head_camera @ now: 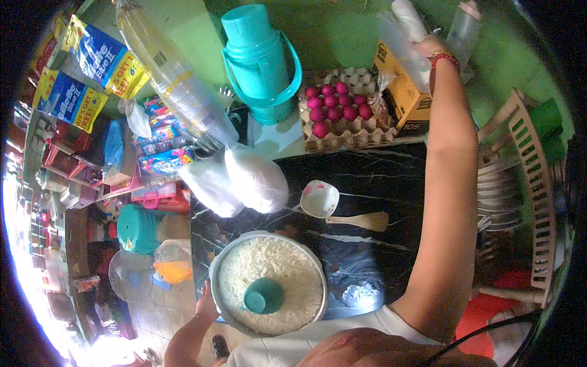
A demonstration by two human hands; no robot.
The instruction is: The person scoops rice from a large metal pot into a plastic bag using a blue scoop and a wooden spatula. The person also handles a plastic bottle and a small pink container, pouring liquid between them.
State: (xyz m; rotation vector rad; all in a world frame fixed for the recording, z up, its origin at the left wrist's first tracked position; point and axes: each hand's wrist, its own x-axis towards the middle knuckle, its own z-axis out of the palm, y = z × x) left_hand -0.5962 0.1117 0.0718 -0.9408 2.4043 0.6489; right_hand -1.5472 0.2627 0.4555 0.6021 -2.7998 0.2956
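My left hand rests against the left side of a round metal pot filled with cooked rice. A teal plastic cup lies on the rice. My right hand reaches to the back right, at clear plastic bags beside a white roll and above a yellow cardboard box; its fingers are partly hidden. On the black marble-patterned table are a small flowered bowl, a flat rice paddle, filled white plastic bags and a crumpled plastic piece.
Pink eggs sit in a cardboard tray at the back, beside a teal thermos jug. A rack of plates stands at right. Hanging razor packs, sachets and a teal stool are at left.
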